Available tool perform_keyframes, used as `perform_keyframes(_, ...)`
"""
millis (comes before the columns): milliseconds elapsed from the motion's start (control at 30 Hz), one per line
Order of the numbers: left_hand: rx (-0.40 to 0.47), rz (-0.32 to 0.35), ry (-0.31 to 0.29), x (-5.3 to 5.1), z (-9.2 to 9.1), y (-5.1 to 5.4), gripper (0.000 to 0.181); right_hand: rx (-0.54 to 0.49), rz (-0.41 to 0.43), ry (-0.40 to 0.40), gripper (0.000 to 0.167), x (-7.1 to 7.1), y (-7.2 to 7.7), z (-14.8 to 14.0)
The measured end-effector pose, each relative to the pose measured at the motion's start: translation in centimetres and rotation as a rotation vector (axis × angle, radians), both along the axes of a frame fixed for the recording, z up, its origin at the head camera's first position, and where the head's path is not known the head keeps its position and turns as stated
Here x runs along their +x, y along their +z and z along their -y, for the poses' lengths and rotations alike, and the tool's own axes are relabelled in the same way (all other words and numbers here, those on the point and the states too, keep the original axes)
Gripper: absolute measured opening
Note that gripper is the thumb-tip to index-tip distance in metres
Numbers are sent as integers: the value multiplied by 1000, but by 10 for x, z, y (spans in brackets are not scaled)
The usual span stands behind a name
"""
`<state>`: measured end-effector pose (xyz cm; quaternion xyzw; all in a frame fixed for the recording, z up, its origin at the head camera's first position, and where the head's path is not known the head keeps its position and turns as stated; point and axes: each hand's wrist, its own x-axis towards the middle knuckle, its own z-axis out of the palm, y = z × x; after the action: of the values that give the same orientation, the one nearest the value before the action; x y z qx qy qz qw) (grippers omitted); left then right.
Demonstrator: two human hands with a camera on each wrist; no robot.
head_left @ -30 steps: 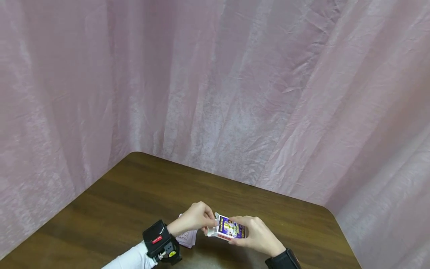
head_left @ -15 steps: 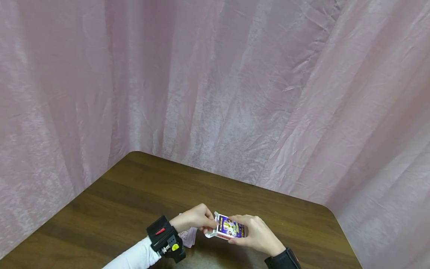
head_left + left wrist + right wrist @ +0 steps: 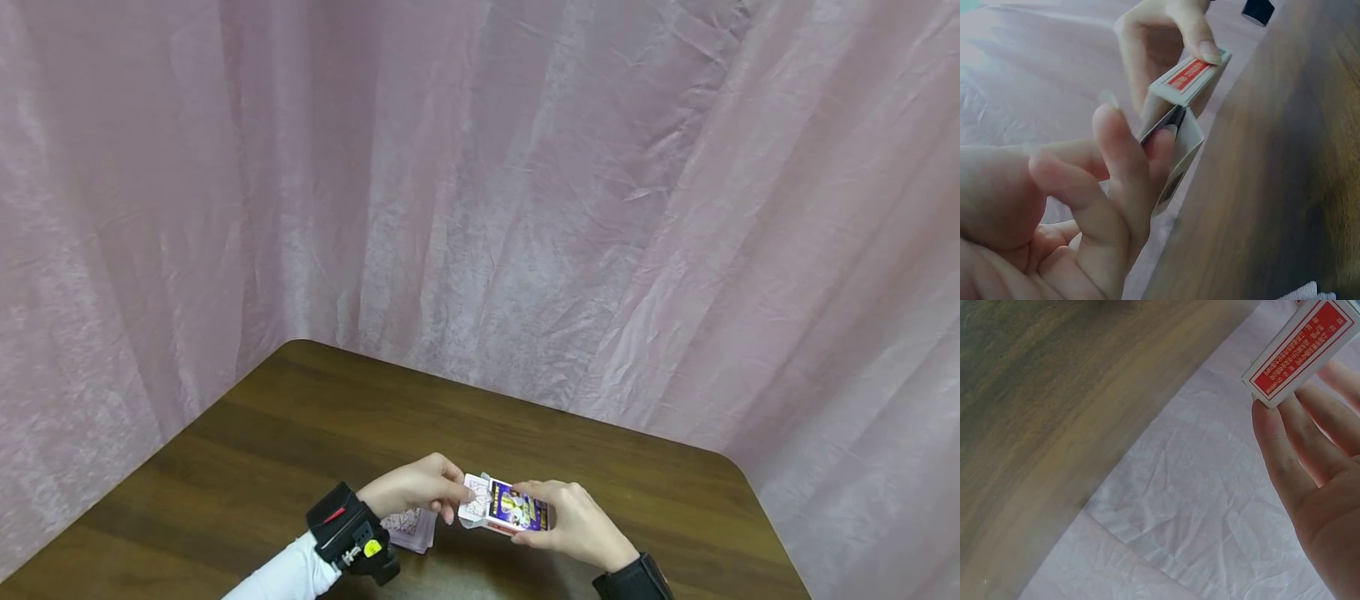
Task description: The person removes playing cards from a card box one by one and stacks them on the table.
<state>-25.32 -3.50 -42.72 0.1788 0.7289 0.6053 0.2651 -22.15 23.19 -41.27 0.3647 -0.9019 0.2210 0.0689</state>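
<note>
My right hand point(image 3: 573, 521) grips a purple playing-card box point(image 3: 517, 507) by its long edges, above the table. The box's flap end faces left and stands open. Playing cards point(image 3: 477, 493) with a patterned white back stick partway out of it, and my left hand point(image 3: 422, 487) pinches their outer end between thumb and fingers. Below the left wrist a pile of cards point(image 3: 412, 530) lies on the table, partly hidden by that hand. The box's red printed side point(image 3: 1300, 353) shows in the right wrist view. How many cards are pinched is hard to tell.
The brown wooden table point(image 3: 360, 408) has rounded far corners. Pink velvet curtains point(image 3: 480, 208) hang close behind it and along both sides. A black wrist camera strap point(image 3: 348, 533) sits on the left forearm.
My left hand has drawn back to the left, and cards now show sticking out of the box where its fingers were at the opening. The right hand and box have barely moved.
</note>
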Motion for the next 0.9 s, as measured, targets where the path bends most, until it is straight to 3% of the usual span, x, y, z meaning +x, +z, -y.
perform_keyframes(233, 118, 56, -56, -9, 29, -4, 27, 6, 25, -25, 57, -2, 0, -3)
perform_keyframes(367, 117, 72, -17, -12, 47, -2, 4, -2, 27, -22, 56, -2, -2, -4)
perform_keyframes(567, 94, 51, 60, -18, 68, 3, 27, -4, 31, -26, 55, -2, -3, -5)
perform_keyframes(900, 37, 22, 120, -27, 87, 2, 34, -6, 21, -17, 53, -1, -3, -7)
